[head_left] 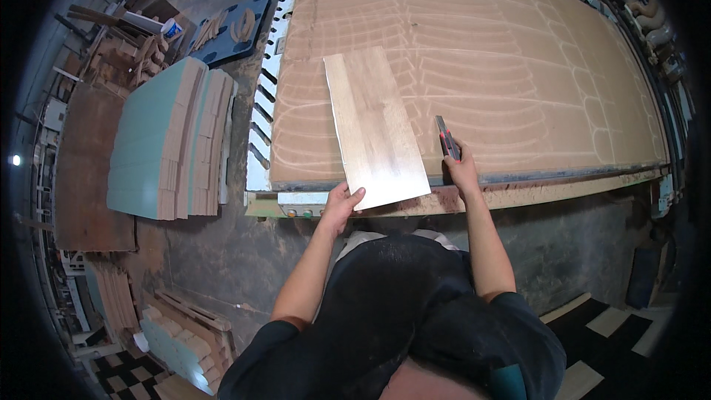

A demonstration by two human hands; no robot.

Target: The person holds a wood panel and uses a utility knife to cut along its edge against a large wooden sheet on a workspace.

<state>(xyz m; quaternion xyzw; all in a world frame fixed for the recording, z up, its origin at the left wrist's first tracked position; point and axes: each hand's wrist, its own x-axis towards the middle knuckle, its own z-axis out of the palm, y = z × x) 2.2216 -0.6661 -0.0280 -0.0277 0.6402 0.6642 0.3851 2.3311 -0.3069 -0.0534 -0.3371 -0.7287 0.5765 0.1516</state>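
Note:
A long pale wooden plank (pixel 374 127) lies slanted on the big brown board of a cutting table (pixel 518 67), its near end overhanging the table's front edge. My left hand (pixel 342 204) grips that near corner, thumb on top. My right hand (pixel 462 170) rests on the board just right of the plank and is closed around a red and grey utility knife (pixel 446 138), which points away from me. The knife is apart from the plank.
The board carries many curved cut outlines. Left of the table stand stacks of teal-faced panels (pixel 152 144) and brown sheets on the dusty floor (pixel 222 252). Cut wooden pieces lie on a dark pallet (pixel 233 30) at the back left. More stacked panels sit lower left.

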